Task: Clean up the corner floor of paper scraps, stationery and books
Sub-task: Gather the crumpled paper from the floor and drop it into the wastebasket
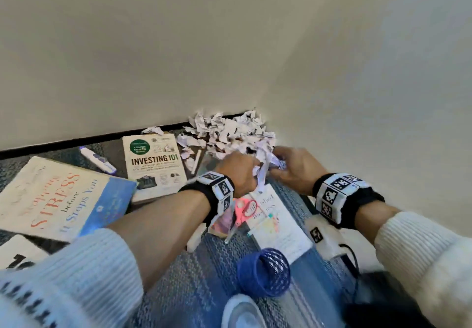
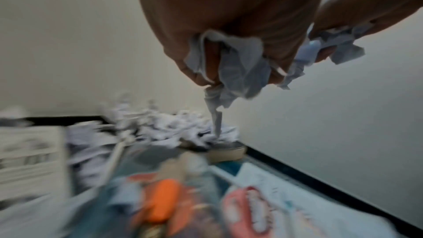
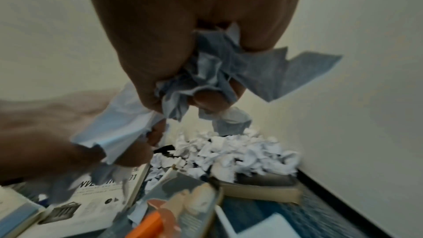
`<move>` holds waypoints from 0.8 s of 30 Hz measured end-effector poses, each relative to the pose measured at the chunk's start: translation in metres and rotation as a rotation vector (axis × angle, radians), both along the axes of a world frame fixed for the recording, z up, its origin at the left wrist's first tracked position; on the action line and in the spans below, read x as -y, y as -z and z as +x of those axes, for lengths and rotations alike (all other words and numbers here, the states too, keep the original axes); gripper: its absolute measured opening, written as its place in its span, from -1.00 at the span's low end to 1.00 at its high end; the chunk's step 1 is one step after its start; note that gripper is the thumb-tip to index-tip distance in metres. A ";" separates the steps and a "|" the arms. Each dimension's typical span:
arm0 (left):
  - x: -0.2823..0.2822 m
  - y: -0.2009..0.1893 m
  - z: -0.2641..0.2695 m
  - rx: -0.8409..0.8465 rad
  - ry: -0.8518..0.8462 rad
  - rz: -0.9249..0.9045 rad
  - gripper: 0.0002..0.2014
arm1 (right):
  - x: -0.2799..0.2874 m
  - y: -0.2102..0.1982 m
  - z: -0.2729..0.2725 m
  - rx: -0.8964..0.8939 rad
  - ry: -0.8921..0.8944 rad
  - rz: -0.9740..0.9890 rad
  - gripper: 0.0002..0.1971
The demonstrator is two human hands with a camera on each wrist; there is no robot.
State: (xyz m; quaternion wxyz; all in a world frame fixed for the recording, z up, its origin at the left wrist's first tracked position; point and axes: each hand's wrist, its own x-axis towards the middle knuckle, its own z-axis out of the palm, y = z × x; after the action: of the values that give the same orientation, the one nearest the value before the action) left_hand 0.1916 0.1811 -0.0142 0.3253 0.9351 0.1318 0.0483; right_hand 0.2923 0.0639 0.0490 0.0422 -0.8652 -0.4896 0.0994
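— Crumpled white paper scraps (image 1: 229, 133): heaped in the floor corner against both walls, spilling over a half-buried book (image 3: 258, 187).
— Left hand (image 1: 237, 171) and right hand (image 1: 293, 166)?
— Both curled tight round fistfuls, raised just above the heap's near edge.
— Handling?
— Probably feather-light, soft, springy; prone to slipping out between fingers. Best scooped from below, squeezed into a wad.

This looks like a corner of a room in a home or an office. Two plain pale walls (image 1: 229, 46) meet over a blue carpet (image 1: 204, 271) with a black strip (image 1: 76, 139) along the bottom. Books (image 1: 155, 164) lie on the floor.
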 end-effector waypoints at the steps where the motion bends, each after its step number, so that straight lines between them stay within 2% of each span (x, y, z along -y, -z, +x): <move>1: 0.021 -0.012 0.007 0.026 0.066 0.014 -0.80 | 0.025 -0.015 -0.005 -0.002 0.026 -0.009 -0.78; 4: 0.086 -0.052 0.023 0.065 0.257 0.067 -0.76 | 0.098 -0.054 -0.018 0.022 0.090 -0.038 -0.73; 7: 0.139 -0.079 0.029 0.143 0.398 0.106 -0.81 | 0.159 -0.085 -0.028 0.027 0.171 -0.029 -0.69; 11: 0.205 -0.109 0.044 0.202 0.463 0.096 -0.84 | 0.233 -0.112 -0.033 0.017 0.295 0.087 -0.82; 13: 0.245 -0.122 0.050 0.224 0.497 0.092 -0.75 | 0.275 -0.121 -0.036 0.012 0.353 0.141 -0.85; 16: 0.310 -0.141 0.051 0.246 0.597 0.112 -0.66 | 0.346 -0.129 -0.038 -0.063 0.436 0.239 -0.83; 18: 0.353 -0.147 0.049 0.247 0.663 0.102 -0.65 | 0.390 -0.131 -0.040 -0.150 0.490 0.286 -0.70; 20: 0.394 -0.147 0.047 0.234 0.701 0.098 -0.67 | 0.432 -0.127 -0.041 -0.219 0.519 0.318 -0.66; 21: 0.413 -0.144 0.045 0.230 0.732 0.113 -0.69 | 0.452 -0.122 -0.042 -0.242 0.528 0.312 -0.71; 23: 0.446 -0.139 0.041 0.238 0.795 0.133 -0.74 | 0.488 -0.109 -0.042 -0.267 0.608 0.235 -0.99; 24: 0.460 -0.135 0.039 0.251 0.813 0.124 -0.76 | 0.505 -0.101 -0.040 -0.253 0.639 0.207 -0.86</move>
State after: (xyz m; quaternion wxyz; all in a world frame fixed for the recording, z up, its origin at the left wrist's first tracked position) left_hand 0.2304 -0.2788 0.1206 0.2746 0.9157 -0.2912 0.0372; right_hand 0.2525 -0.4408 0.1498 0.2188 -0.9467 -0.1925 0.1374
